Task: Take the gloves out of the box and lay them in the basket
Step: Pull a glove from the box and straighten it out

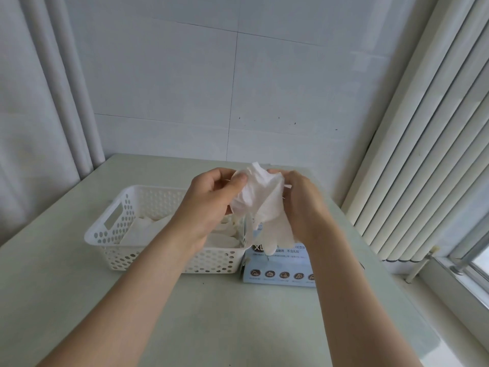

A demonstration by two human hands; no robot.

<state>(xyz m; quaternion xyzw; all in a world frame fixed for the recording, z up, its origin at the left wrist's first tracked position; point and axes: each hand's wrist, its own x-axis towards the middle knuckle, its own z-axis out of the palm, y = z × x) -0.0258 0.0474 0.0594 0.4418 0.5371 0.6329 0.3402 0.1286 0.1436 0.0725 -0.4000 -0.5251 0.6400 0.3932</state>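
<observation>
A crumpled white glove (260,205) hangs in the air between both hands, its fingers dangling down over the box. My left hand (209,205) pinches its upper left part and my right hand (304,205) grips its right side. Below them a pale blue glove box (277,268) marked XL lies on the table. To its left stands a white perforated basket (116,229) with several white gloves (148,229) lying inside. My arms hide part of the basket and the top of the box.
The pale table (238,327) meets a white tiled wall at the back. White curtains hang at the left. A ribbed white radiator (423,181) and a window sill stand at the right, close to the table's edge.
</observation>
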